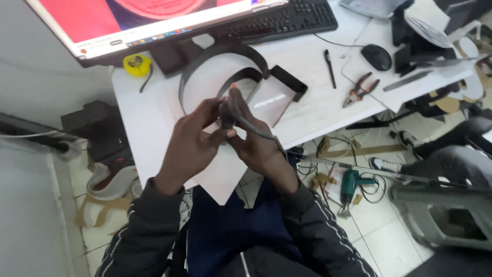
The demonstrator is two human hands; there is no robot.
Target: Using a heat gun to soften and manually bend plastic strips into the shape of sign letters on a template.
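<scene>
I hold a dark grey strip (241,120) of what looks like thin bendable metal up in front of my chest, between me and the near edge of the white desk (148,123). My left hand (190,146) curls around its upper end, thumb and forefinger pressed together on the folded or doubled part near the top. My right hand (259,149) closes on it from the other side, fingers wrapped and thumb pinching just below the left hand's grip, so both hands touch each other around the piece. Neither hand is spread.

The strip's long axis runs from the upright end at my fingertips down and to the right, trailing over the back of my right hand toward my right wrist. So the free tail lies on the right-hand side, and the right hand is the nearer one to it; the left hand only has the top end.

Beyond my hands on the desk lies a larger curved black band (218,56) bent into a letter-like outline on white paper. A yellow tape measure (137,64) sits far left by the monitor (128,20), orange-handled pliers (360,88) and a pen (329,66) lie to the right, with a black mouse (376,56) and keyboard (287,18) farther back.
</scene>
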